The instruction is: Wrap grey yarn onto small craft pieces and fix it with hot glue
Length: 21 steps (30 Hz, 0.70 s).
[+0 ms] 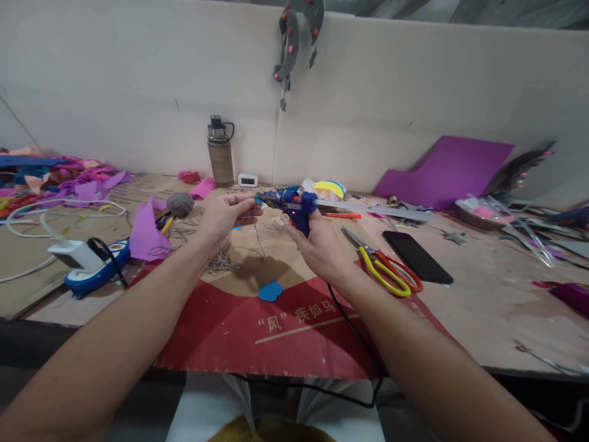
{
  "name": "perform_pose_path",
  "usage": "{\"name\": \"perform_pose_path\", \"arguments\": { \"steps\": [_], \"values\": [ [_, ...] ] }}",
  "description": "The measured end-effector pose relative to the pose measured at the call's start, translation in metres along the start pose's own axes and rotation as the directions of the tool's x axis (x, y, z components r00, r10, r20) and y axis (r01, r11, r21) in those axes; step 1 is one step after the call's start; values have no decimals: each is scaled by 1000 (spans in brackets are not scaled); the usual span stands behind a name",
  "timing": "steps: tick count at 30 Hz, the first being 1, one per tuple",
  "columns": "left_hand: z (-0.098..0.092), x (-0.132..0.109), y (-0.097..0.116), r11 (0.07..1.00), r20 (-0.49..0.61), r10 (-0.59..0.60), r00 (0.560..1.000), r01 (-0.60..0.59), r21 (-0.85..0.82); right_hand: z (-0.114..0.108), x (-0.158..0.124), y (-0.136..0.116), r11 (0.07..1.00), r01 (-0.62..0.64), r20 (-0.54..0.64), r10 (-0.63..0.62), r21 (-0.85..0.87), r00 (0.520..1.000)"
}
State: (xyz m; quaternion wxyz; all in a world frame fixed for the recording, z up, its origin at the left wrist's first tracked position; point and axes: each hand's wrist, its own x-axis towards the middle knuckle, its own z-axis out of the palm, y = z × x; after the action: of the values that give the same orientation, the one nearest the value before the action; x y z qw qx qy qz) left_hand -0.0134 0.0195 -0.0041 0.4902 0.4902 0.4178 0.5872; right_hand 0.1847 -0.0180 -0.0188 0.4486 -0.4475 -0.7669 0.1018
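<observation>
A blue hot glue gun (298, 205) is gripped in my right hand (322, 245), its nozzle pointing left and a long clear glue stick (377, 210) coming out of its back. At the nozzle tip, my left hand (225, 215) pinches a small blue piece (258, 199), mostly hidden by the fingers; a thin grey yarn (260, 238) hangs below. On the red and brown cardboard (304, 344) lies a blue heart-shaped cutout (270, 291), under and in front of my hands. Whether the nozzle touches the small piece I cannot tell.
Scissors (384, 267) and a black phone (416, 256) lie to the right. On the left are a grey yarn ball (180, 204), a blue power strip (99, 270) and felt scraps (87, 184). A bottle (221, 153) stands behind. The glue gun's black cord (352, 325) runs over the table edge.
</observation>
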Motion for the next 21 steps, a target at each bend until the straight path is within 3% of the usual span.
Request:
{"name": "perform_pose_path", "arguments": {
  "steps": [21],
  "values": [
    [0,-1,2,1000,27,23,999,-23,10,-2,0,-4,999,-26,-15,26,31,1000]
  ]
}}
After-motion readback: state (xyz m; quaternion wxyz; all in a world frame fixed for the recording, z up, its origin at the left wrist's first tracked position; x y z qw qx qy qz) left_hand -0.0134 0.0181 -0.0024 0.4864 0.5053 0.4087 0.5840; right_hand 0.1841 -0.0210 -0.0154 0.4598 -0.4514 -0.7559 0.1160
